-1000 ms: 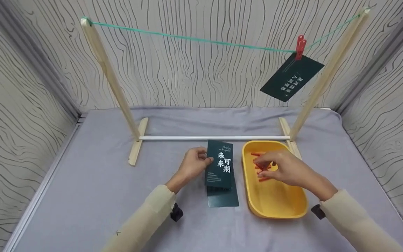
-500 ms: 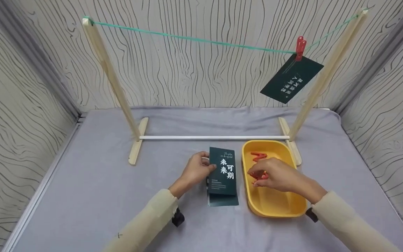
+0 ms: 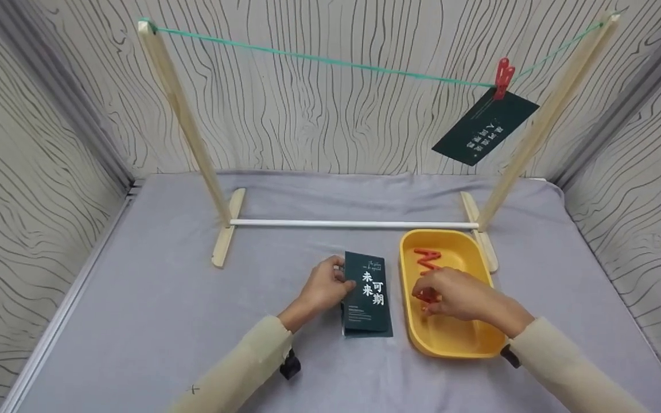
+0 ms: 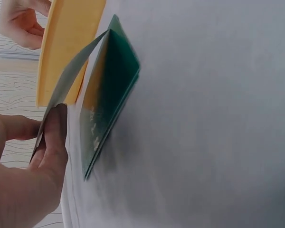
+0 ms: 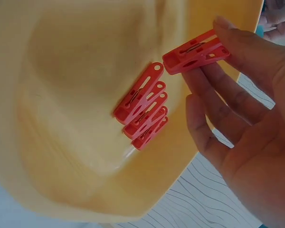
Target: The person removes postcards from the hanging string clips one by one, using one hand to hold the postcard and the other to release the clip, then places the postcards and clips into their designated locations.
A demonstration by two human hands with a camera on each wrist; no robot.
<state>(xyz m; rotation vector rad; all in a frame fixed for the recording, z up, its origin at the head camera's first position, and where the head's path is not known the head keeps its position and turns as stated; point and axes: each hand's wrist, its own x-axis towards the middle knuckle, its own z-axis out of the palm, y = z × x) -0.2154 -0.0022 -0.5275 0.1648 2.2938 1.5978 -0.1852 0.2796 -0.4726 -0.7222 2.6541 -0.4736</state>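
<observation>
My left hand (image 3: 325, 285) pinches a dark green printed card (image 3: 367, 312) by its left edge. In the left wrist view that card tilts up over other green cards (image 4: 115, 78) lying on the cloth, and its far end meets their end. Inside the yellow basin, my right hand (image 3: 458, 293) holds a red clothespin (image 5: 195, 52) between thumb and fingers. Several more red clothespins (image 5: 141, 97) lie side by side on the basin's floor, partly covered by my hand in the head view.
A wooden stand with a green string (image 3: 319, 58) rises at the back. From the string's right part hangs another green card (image 3: 484, 129), held by a red clothespin (image 3: 502, 79). The yellow basin (image 3: 451, 345) stands right of the cards, before the stand's right foot.
My left hand has drawn the card toward me, so it now covers most of the cards underneath. My right hand has shifted slightly nearer within the basin, uncovering clothespins at its far end.
</observation>
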